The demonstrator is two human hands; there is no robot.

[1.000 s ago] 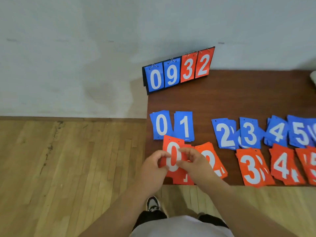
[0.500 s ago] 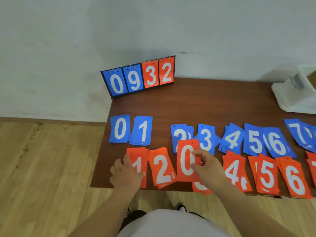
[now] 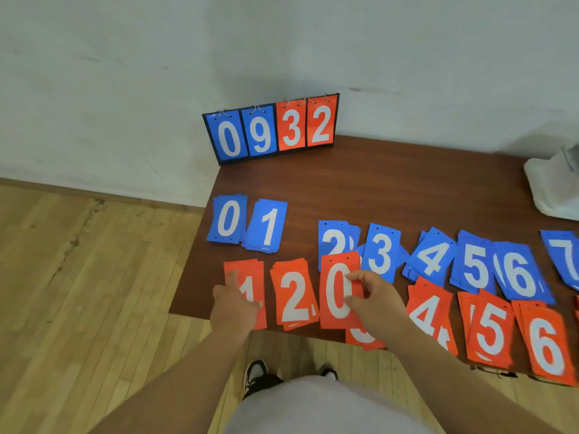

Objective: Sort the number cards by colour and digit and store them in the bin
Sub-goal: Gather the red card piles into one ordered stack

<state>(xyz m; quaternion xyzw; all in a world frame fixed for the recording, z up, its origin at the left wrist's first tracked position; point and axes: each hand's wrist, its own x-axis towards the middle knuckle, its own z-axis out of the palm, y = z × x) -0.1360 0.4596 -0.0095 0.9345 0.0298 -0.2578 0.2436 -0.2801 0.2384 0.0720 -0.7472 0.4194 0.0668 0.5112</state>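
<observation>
A brown wooden table stands against a pale wall, with plank floor to its left. Far beyond the grip, at the table's back left corner, a flip scoreboard stands upright showing blue 0, blue 9, red 3, red 2. Well off to the right of the grip, a white object is cut off by the frame edge.

The sorted piles lie in two rows. Just beyond the grip run the blue 2 pile and blue 3 pile. Further left lie the blue 0 pile and blue 1 pile, and rightward the blue 4, 5, 6 and 7. To the right of the grip lie the red 4 pile, red 5 pile and red 6 pile. A red 3 pile sits partly hidden beneath it.

The right hand pinches the red 0 card by its right edge, thumb and fingers curled onto it. The card overlaps the blue 2 pile. Just left of it lies the red 2 pile. Next comes the red 1 pile, where the left hand rests with fingers laid flat, gripping nothing.
</observation>
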